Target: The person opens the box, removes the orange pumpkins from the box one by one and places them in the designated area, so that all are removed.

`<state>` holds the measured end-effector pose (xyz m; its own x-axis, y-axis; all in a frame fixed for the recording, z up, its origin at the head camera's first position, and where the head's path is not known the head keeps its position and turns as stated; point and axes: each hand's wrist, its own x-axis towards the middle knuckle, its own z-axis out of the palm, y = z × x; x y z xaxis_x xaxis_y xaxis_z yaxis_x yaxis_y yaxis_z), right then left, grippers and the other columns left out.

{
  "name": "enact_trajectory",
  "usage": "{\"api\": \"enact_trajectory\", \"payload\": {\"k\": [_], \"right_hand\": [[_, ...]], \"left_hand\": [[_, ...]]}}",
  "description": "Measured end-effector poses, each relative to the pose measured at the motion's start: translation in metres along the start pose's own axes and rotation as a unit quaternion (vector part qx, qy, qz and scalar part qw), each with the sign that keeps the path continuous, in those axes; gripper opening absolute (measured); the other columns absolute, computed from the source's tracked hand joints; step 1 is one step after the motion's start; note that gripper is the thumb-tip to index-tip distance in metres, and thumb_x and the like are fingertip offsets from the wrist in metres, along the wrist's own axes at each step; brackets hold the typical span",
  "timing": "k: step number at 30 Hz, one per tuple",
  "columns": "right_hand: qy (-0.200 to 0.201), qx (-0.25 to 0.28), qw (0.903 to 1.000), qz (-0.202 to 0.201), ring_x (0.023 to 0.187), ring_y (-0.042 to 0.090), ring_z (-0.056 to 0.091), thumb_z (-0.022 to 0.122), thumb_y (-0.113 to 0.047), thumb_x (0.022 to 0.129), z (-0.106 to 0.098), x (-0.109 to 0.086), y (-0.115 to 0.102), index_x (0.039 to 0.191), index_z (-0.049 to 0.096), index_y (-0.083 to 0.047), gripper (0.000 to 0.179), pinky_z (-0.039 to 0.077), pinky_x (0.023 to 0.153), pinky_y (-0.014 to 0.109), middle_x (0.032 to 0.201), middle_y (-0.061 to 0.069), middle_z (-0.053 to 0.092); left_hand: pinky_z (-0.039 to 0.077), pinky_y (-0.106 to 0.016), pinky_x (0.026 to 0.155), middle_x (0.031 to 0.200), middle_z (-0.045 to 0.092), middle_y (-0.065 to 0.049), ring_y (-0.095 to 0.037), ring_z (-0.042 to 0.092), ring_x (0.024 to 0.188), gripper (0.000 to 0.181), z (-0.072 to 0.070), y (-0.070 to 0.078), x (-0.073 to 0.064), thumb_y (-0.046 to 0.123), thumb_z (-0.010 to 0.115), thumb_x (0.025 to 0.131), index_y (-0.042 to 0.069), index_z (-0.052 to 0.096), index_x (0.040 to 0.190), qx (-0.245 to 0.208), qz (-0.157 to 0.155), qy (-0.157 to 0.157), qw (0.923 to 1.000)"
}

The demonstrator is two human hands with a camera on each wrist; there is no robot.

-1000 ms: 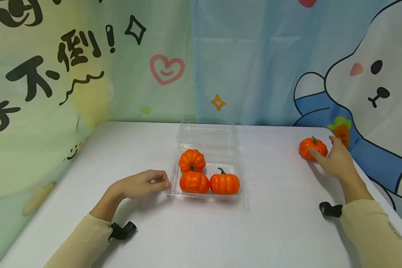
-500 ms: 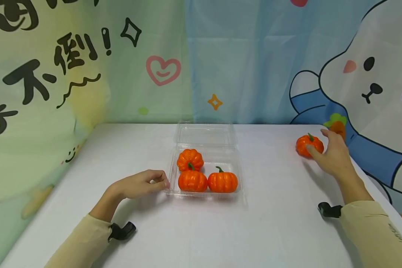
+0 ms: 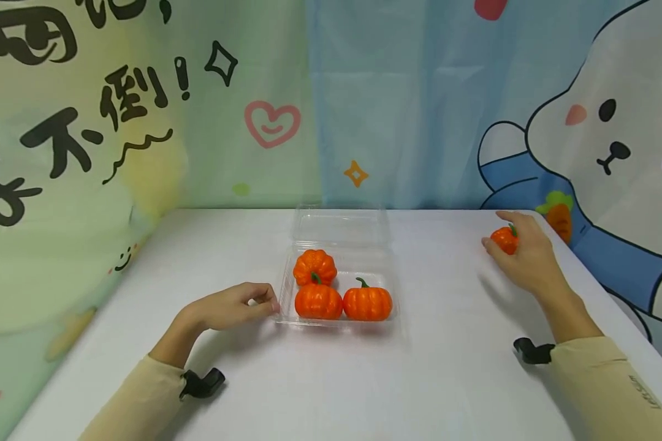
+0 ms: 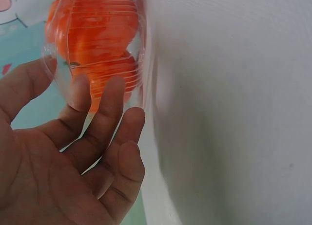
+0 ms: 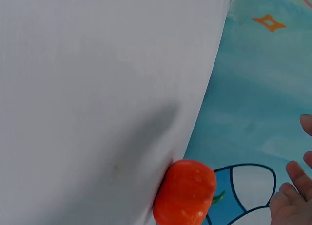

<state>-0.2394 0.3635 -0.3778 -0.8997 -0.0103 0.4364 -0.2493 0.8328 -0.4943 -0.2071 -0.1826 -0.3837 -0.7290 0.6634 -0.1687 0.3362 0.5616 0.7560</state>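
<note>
A small orange toy pumpkin with a green stem stands at the back right of the table. My right hand is around it in the head view, thumb and fingers spread and partly covering it; the right wrist view shows a gap between the fingers and the pumpkin. A clear plastic clamshell box lies with its lid back, holding three more pumpkins. My left hand touches the box's left front corner, fingertips at the rim, fingers loosely bent.
The box's transparent lid lies toward the back edge of the white table. Behind the table hangs a printed cloth backdrop. A black wrist camera sits by the left sleeve, and another camera by the right.
My right hand has moved left and farther around the lone pumpkin, covering more of it. The left hand stays at the box. The head view has shifted slightly.
</note>
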Motion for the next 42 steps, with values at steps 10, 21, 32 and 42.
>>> {"api": "enact_trajectory", "payload": {"k": [10, 21, 32, 42], "right_hand": [[0.009, 0.016, 0.9974, -0.070, 0.142, 0.052, 0.036, 0.072, -0.012, 0.094, 0.010, -0.002, -0.022, 0.145, 0.050, -0.002, 0.057, 0.027, 0.111, 0.074, 0.149, 0.030, 0.044], [-0.055, 0.018, 0.9969, -0.054, 0.145, 0.046, 0.034, 0.075, -0.023, 0.094, 0.003, -0.004, -0.047, 0.146, 0.050, -0.007, 0.059, 0.033, 0.108, 0.072, 0.155, 0.024, 0.041], [-0.066, 0.020, 0.9889, -0.131, 0.140, 0.044, 0.043, 0.079, -0.022, 0.090, 0.018, -0.006, -0.074, 0.141, 0.056, -0.008, 0.057, 0.039, 0.105, 0.069, 0.147, 0.021, 0.053], [-0.126, 0.012, 0.9804, -0.151, 0.143, 0.041, 0.042, 0.078, -0.029, 0.092, 0.024, -0.005, -0.097, 0.142, 0.056, -0.010, 0.058, 0.041, 0.106, 0.067, 0.152, 0.018, 0.050]], "left_hand": [[0.041, -0.033, 0.089, 0.102, 0.068, -0.002, -0.021, 0.056, 0.100, 0.019, 0.001, -0.001, -0.002, 0.027, 0.055, 0.106, 0.012, 0.065, 0.103, -0.002, 0.014, 0.002, 0.9999], [0.041, -0.032, 0.085, 0.101, 0.068, -0.003, -0.020, 0.055, 0.097, 0.018, 0.002, 0.000, 0.002, 0.025, 0.055, 0.106, 0.011, 0.065, 0.103, -0.001, 0.017, 0.004, 0.9999], [0.041, -0.034, 0.088, 0.101, 0.067, -0.003, -0.020, 0.055, 0.098, 0.019, 0.002, 0.001, 0.000, 0.024, 0.053, 0.106, 0.010, 0.065, 0.103, -0.002, 0.018, 0.003, 0.9998], [0.042, -0.035, 0.088, 0.100, 0.069, -0.001, -0.018, 0.056, 0.097, 0.016, 0.001, 0.003, 0.000, 0.022, 0.052, 0.106, 0.014, 0.065, 0.102, 0.006, 0.021, 0.003, 0.9998]]}}
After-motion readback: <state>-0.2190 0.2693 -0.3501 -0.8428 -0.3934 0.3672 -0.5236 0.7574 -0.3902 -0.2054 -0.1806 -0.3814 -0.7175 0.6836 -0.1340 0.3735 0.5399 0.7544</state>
